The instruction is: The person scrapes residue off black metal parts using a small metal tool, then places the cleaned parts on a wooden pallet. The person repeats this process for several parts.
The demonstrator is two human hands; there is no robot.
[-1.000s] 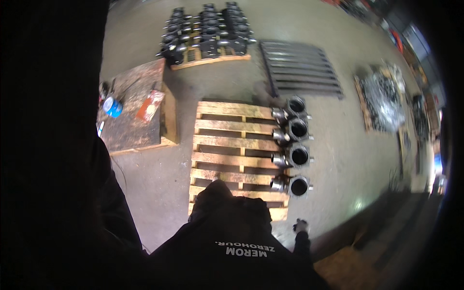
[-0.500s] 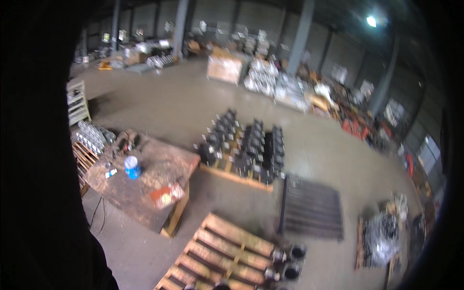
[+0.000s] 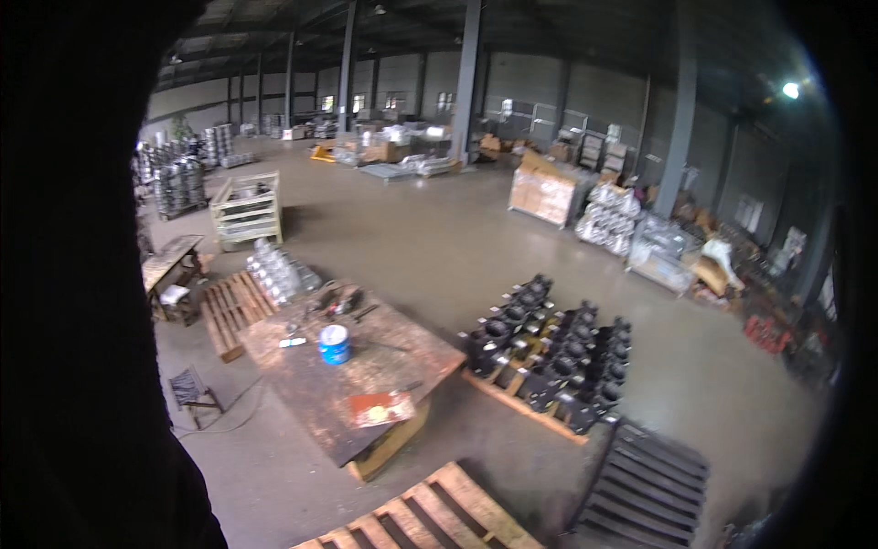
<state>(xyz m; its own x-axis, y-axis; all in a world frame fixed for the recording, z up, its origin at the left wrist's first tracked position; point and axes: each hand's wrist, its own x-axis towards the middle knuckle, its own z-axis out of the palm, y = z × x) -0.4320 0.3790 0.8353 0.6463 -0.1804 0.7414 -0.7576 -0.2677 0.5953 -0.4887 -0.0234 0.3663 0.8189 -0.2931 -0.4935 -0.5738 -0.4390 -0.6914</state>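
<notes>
Neither of my hands shows in the head view. A dark, shapeless mass covers the left side, and I cannot make out what it is. Ahead stands a worn workbench with a blue tub with a pale top on it. Near the bench's front corner lies a red and whitish flat piece. A small white and blue item is left of the tub. Dark tools lie along the far edge.
A wooden pallet lies in the foreground, a dark slatted pallet to its right. Rows of black metal parts stand on a pallet beyond the bench. A folding stool and a slatted crate are at left; wrapped stacks stand farther right.
The view has swung left and upward. Bench, tub and black parts now sit farther right and lower in the picture; the stool has come into view, and the wrapped load at lower right has mostly left.
</notes>
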